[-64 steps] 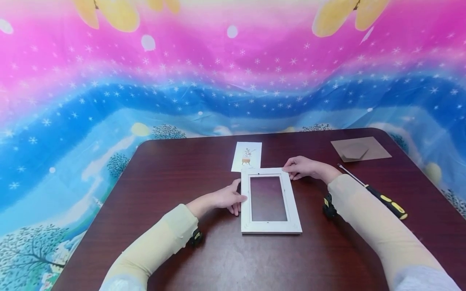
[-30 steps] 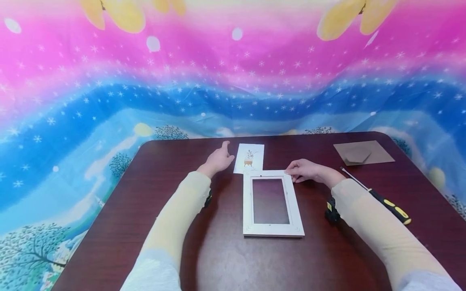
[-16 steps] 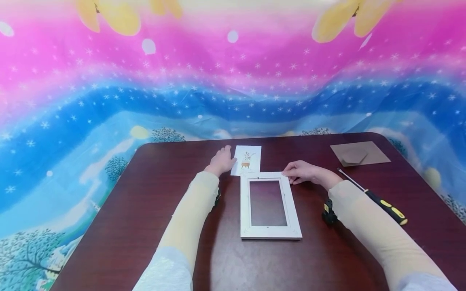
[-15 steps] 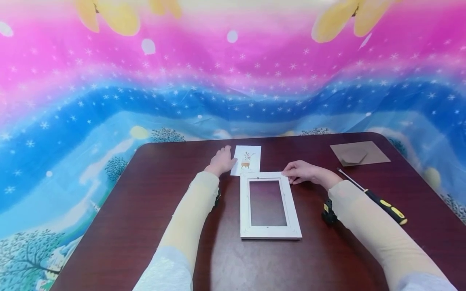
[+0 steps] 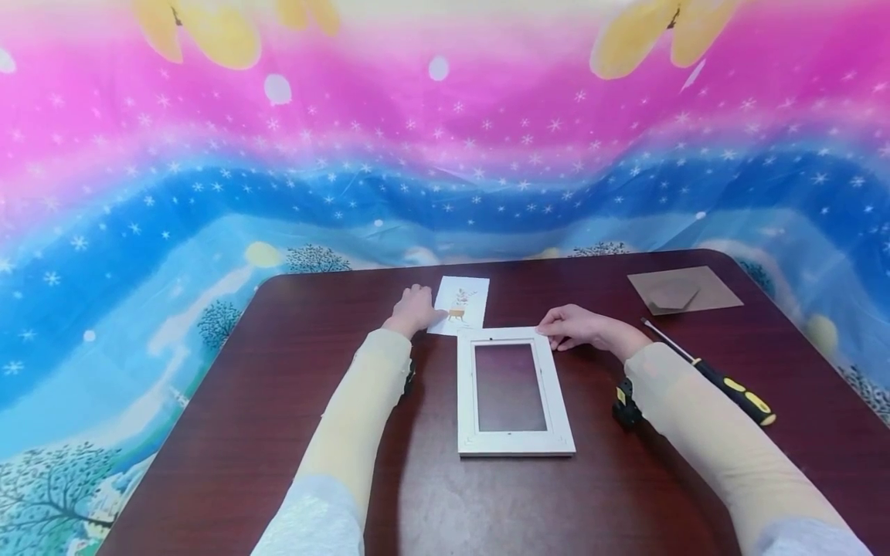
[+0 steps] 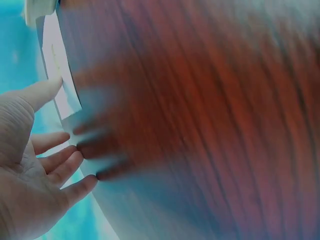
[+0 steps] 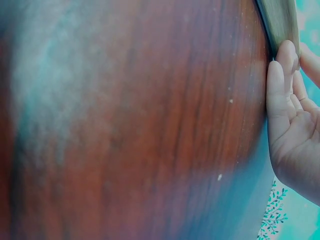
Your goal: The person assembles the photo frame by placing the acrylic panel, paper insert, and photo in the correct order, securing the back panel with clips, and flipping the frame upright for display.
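A white picture frame (image 5: 514, 443) lies on the table, its window showing the dark wood beneath. My right hand (image 5: 573, 326) pinches the frame's far right corner between thumb and fingers; the right wrist view has the frame edge (image 7: 281, 22) at those fingertips. Just beyond the frame is a white card (image 5: 476, 309) printed with a potted plant. My left hand (image 5: 413, 310) is at the card's left edge. In the left wrist view, the thumb lies over the card (image 6: 56, 50) while the other fingers extend, spread, toward the tabletop.
A screwdriver (image 5: 726, 384) with a black and yellow handle lies beside the right forearm. Toward the far right corner of the table (image 5: 313, 347) rests a brown backing board (image 5: 716, 287) with a raised flap. A printed cloth backdrop (image 5: 431, 123) hangs behind the table.
My left hand has left the frame's left side and reached the card, which has shifted slightly left. The right hand keeps its grip on the frame corner.
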